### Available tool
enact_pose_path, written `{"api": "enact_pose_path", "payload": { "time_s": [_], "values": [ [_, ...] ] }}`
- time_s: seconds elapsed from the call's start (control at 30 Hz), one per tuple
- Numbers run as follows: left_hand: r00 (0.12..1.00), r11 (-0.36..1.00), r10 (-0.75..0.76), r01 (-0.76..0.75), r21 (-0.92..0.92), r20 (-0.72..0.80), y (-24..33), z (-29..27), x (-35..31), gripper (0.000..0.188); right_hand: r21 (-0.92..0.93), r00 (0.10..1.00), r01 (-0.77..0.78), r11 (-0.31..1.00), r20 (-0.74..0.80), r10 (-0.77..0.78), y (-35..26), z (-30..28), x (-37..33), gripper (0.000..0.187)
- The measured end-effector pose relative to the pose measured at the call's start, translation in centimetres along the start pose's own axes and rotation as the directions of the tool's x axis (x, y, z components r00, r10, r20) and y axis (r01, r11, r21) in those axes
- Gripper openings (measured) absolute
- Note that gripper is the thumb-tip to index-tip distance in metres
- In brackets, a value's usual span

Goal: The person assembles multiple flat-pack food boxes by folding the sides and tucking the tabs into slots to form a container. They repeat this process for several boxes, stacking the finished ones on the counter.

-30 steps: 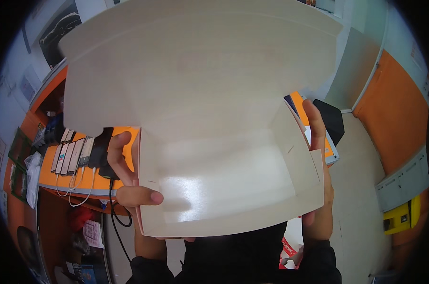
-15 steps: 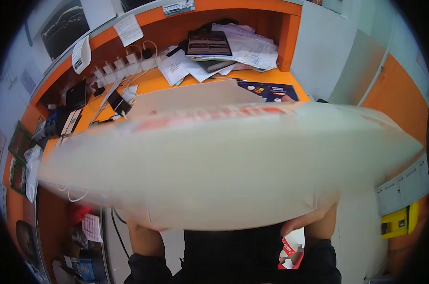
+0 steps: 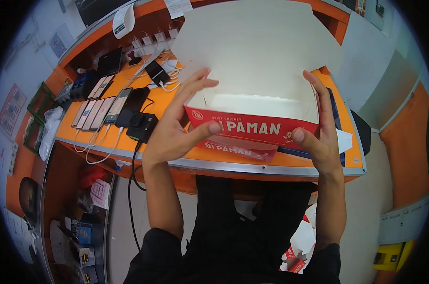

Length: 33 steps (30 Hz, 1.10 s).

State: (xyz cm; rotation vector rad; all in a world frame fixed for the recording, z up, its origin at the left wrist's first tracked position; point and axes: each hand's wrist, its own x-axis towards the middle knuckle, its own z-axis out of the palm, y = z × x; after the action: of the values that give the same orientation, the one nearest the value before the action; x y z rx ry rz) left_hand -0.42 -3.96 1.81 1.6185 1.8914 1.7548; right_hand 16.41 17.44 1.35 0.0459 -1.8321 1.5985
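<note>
A red and white cardboard food box (image 3: 252, 124) is held between my hands above the near part of the orange desk. Its front wall is red with pale printing, its inside is white, and the tall white lid (image 3: 257, 40) stands raised at the back. My left hand (image 3: 176, 128) grips the left corner, thumb on the front wall and fingers along the side. My right hand (image 3: 322, 128) clasps the right end, thumb on the front and fingers up the side wall. Below the box, another red printed cardboard piece (image 3: 233, 150) shows at the desk's front edge, partly hidden.
Several phones (image 3: 98, 113) lie charging on the desk (image 3: 186, 163) at the left, beside a black device (image 3: 142, 127) with cables. White chargers (image 3: 160, 35) line the back shelf. More red and white box pieces (image 3: 302, 241) lie low by my right leg. A yellow case (image 3: 392, 255) stands at far right.
The blurred white cardboard that spanned the view is now a box with formed walls and a raised lid. It sits lower over the desk, and both hands now show on its sides.
</note>
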Motion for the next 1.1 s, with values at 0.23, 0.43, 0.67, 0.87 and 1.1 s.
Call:
{"api": "enact_pose_path", "payload": {
  "time_s": [0.23, 0.43, 0.67, 0.87, 1.1],
  "values": [
    [0.995, 0.995, 0.093, -0.091, 0.046, -0.039, -1.0, 1.1, -1.4, 0.062, -0.086, 0.995, 0.076, 0.993, 0.075, -0.069, 2.8, -0.5, -0.4, 0.11],
    [0.985, 0.99, 0.138, -0.133, 0.056, -0.104, -1.2, 1.7, -2.2, 0.056, -0.06, 0.998, 0.005, 0.998, 0.061, -0.001, 3.4, -0.6, -1.0, 0.112],
    [0.942, 0.969, -0.185, 0.127, -0.212, -0.282, -1.8, 1.6, -1.6, 0.046, -0.071, 0.998, 0.023, 0.997, 0.052, -0.019, 4.0, -1.2, -1.2, 0.11],
    [0.933, 0.954, -0.101, -0.008, -0.3, -0.346, -2.3, 2.2, -2.1, 0.041, -0.133, 0.996, -0.008, 0.991, 0.091, 0.021, 2.7, -0.1, -0.5, 0.098],
    [0.96, 0.996, -0.032, 0.006, -0.094, -0.277, -3.0, 1.1, -2.8, 0.026, -0.252, 0.993, -0.096, 0.963, 0.045, 0.111, 2.7, 0.5, 0.0, 0.085]
  ]
}}
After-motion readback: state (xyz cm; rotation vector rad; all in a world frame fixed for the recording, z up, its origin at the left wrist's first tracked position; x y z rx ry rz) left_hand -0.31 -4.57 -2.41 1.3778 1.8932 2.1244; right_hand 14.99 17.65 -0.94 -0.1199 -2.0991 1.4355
